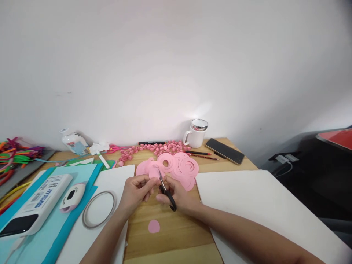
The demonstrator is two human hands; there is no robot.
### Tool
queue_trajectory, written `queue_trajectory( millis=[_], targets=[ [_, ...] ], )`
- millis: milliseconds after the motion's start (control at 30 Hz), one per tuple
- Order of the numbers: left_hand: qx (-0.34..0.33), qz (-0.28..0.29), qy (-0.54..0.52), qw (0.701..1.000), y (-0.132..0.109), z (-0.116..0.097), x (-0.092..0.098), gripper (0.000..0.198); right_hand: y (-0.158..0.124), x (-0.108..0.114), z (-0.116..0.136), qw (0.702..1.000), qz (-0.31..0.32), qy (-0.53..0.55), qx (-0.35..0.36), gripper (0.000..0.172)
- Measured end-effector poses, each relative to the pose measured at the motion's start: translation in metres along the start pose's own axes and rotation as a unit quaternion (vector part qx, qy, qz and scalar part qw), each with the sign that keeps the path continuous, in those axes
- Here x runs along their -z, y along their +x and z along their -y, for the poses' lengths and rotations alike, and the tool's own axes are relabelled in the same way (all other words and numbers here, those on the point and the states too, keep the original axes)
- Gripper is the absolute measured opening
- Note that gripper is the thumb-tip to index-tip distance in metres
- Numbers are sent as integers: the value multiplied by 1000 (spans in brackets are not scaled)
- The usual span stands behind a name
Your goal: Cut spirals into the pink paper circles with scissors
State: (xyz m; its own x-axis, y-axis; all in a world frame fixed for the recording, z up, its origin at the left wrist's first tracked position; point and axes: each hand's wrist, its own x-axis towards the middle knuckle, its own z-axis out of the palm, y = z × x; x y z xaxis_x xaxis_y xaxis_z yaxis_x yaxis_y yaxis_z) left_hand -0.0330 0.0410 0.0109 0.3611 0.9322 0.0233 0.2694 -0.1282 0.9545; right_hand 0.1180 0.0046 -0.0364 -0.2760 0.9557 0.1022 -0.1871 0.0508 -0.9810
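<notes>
My left hand [139,189] pinches a round piece of pink paper [154,172] by its lower edge. My right hand [176,192] grips black-handled scissors [168,194], their blades up against that paper. Just beyond both hands lies a pile of pink paper discs and rings [188,168], overlapping one another. Closer to me on the bare wood, a small pink paper circle [154,226] lies flat by itself. Part of the paper between the hands blends with the pile, so its full outline is hard to make out.
Many small rolled pink paper pieces [165,147] lie along the wall. Behind sit a white mug [196,134] and a phone [225,150]. White sheets [247,198] flank the wood. To the left are a tape roll [99,209], a power bank [41,201] and a white bottle [74,142].
</notes>
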Motion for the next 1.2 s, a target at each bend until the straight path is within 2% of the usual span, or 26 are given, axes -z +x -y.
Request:
queue_trajectory(
  millis=[167,367,633,967,1200],
  targets=[
    [4,5,-24,1000,0,0,-1,31,0,0,0,1000,-8,-6,-4,41],
    [4,-28,-30,999,0,1,0,29,0,1,-1,1000,-7,-10,-19,42],
    [-9,-45,-40,998,1,3,0,27,-2,1,-2,999,-8,-10,-32,38],
    [-22,-115,-79,990,2,7,1,26,-2,1,-8,999,-18,-6,-47,36],
    [-26,-75,-41,996,-2,3,-4,24,-1,1,-9,999,-7,-15,-39,38]
  ],
)
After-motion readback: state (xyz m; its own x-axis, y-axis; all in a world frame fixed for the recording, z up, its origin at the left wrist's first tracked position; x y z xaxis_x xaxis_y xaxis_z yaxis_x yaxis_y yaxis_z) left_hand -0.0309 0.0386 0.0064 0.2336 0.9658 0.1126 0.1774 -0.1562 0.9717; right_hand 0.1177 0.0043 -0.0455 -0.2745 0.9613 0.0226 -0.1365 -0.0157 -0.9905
